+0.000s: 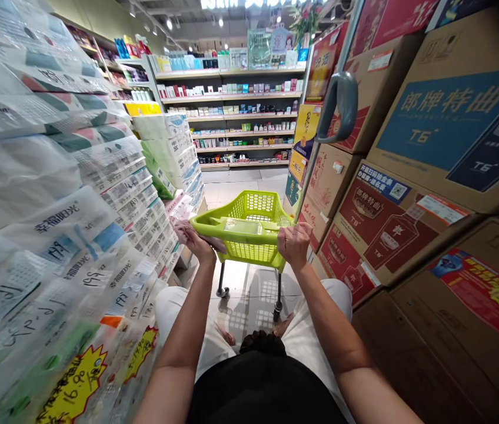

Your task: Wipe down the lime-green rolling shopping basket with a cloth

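A lime-green shopping cart [256, 253] stands right in front of me, its dark legs on small wheels. My right hand [294, 242] is closed around the right end of its handle bar. At the handle's left end, my left hand [197, 242] is closed on a pinkish crinkled package [183, 219], part of which runs under the green rim. Whether those left fingers also grip the cart, I cannot tell. Through the open top, the basket's perforated far wall shows.
Plastic-wrapped paper packs [82, 224] are stacked high close on my left. Cardboard cartons [408, 218] rise close on the right, with a grey pole handle [340, 106] in front of them. Shelves of small boxed goods [232, 97] cross the aisle's far end. Tiled floor [232, 188] lies between.
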`<state>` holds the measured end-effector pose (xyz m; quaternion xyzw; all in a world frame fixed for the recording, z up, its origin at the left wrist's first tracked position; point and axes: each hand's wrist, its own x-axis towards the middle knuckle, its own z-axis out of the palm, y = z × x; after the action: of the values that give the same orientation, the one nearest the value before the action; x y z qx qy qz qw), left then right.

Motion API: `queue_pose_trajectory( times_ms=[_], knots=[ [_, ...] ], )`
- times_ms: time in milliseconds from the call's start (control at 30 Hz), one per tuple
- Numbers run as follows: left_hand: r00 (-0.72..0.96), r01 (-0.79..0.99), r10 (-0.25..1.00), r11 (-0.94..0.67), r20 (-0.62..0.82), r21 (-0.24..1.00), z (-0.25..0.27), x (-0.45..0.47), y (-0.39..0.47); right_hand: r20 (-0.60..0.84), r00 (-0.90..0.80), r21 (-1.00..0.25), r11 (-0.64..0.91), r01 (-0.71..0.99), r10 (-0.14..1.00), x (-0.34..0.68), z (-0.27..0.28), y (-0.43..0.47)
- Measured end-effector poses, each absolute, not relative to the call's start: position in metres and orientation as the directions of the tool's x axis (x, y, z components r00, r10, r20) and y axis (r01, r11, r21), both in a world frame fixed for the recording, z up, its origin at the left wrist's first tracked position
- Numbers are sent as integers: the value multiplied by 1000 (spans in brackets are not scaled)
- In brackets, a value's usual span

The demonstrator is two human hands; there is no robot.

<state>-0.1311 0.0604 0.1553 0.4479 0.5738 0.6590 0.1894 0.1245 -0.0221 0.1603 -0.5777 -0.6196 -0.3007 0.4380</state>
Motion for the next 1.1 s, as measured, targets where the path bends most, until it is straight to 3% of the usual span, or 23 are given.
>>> queue_pose_trajectory(
  times_ms=[100,167,233,333,400,500,600,667,733,867,1033,1100],
  knots=[
    [-572,-33,798,-255,191,966,155,-109,56,890,58,-152,174,973,453,122,161,-23],
    [-578,-68,798,-255,170,965,146,-91,44,886,66,-166,182,969,458,123,161,-24],
    [-621,46,751,-252,225,967,137,-81,32,888,66,-166,183,969,455,127,160,-26],
    [-605,366,668,-249,432,897,139,-87,23,899,48,-138,177,975,435,135,159,-28],
    [-470,577,660,-273,586,770,151,-99,19,905,45,-129,173,976,422,139,157,-28],
    [-101,767,711,-389,696,510,180,-107,7,901,66,-151,168,974,428,142,154,-26],
    [332,754,706,-597,626,274,207,-97,-6,887,91,-185,167,968,454,143,154,-24],
    [513,705,675,-684,530,187,221,-89,-7,880,95,-194,169,966,466,143,155,-25],
    [523,728,708,-661,474,184,231,-87,1,874,84,-188,174,967,479,142,157,-27],
    [336,842,836,-473,434,259,240,-93,20,869,86,-188,163,969,487,140,157,-28],
    [524,755,767,-619,370,216,247,-77,22,885,120,-210,154,966,450,138,154,-25],
    [542,764,789,-606,288,221,256,-65,28,889,101,-196,171,965,447,138,154,-25]
  ],
)
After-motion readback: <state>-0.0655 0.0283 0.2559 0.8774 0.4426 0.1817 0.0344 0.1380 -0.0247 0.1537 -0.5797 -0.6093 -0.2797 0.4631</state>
